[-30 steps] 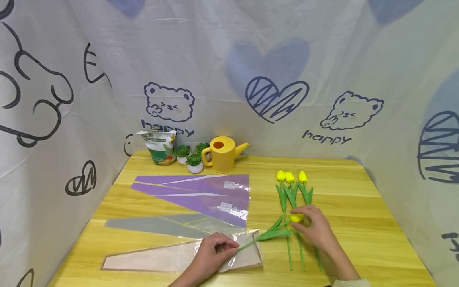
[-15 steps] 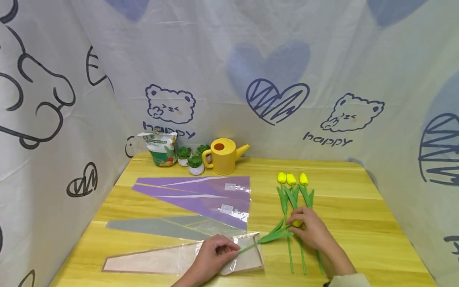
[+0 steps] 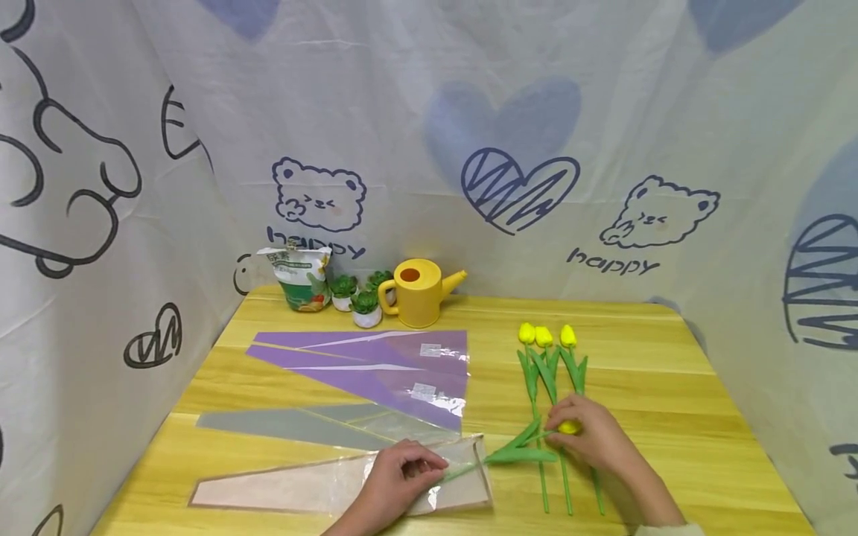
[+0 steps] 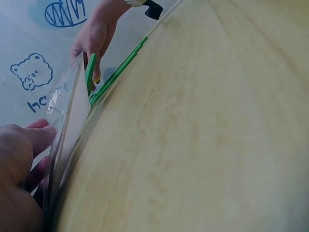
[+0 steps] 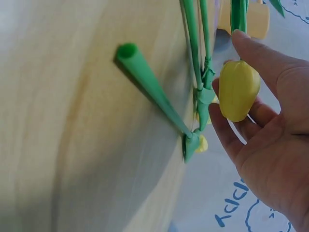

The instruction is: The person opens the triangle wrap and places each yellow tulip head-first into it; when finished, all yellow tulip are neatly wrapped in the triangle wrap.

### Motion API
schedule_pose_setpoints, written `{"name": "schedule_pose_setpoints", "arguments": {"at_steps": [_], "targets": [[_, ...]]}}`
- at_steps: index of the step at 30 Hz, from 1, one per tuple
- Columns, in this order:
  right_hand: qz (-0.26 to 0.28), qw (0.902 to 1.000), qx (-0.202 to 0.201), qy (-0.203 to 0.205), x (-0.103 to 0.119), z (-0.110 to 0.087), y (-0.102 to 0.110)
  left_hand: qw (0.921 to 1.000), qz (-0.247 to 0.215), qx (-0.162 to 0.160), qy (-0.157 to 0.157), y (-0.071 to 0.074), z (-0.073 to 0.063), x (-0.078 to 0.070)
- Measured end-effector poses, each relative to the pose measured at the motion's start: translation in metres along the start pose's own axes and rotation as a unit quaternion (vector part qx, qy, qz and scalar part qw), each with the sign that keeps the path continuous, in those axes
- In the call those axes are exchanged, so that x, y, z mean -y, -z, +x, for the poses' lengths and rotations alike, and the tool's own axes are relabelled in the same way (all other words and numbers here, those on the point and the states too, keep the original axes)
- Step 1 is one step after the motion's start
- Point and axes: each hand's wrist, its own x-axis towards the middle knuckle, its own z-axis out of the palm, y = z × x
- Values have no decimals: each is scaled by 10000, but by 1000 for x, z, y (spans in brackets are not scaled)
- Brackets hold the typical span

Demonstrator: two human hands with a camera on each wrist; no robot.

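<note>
Left hand (image 3: 401, 476): curled, with clear film of the pale sleeve (image 3: 268, 484) pinched near its mouth, at the right end; whether the stem is touched too cannot be told.
Right hand (image 3: 593, 432): thumb and forefinger closed on the held tulip (image 3: 519, 455) just below its bloom (image 5: 239, 92); the other fingers are loosely bent.
Held tulip: slanted across the sleeve's mouth, stem to the left and seemingly under the film — leaves outside.
Loose tulips (image 3: 546, 372): three, laid to the right; the leftmost stem is crossed by the held one's leaves.
Leaf risk: the rim could be snagged if spread leaves were forced inward.
Film risk: the sleeve could be dragged leftward — were the pinch slackened.
</note>
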Motion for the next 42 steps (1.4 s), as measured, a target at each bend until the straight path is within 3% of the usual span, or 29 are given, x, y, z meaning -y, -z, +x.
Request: {"name": "schedule_pose_setpoints", "arguments": {"at_steps": [17, 32, 42], "targets": [[823, 9961, -139, 291, 23, -12, -8, 9996, 60, -14, -272, 6, 3, -8], [929, 9947, -145, 422, 55, -9, -32, 9974, -49, -26, -721, 8, 6, -12], [856, 9959, -149, 230, 72, -8, -44, 9971, -67, 43, -752, 8, 8, -16]]}}
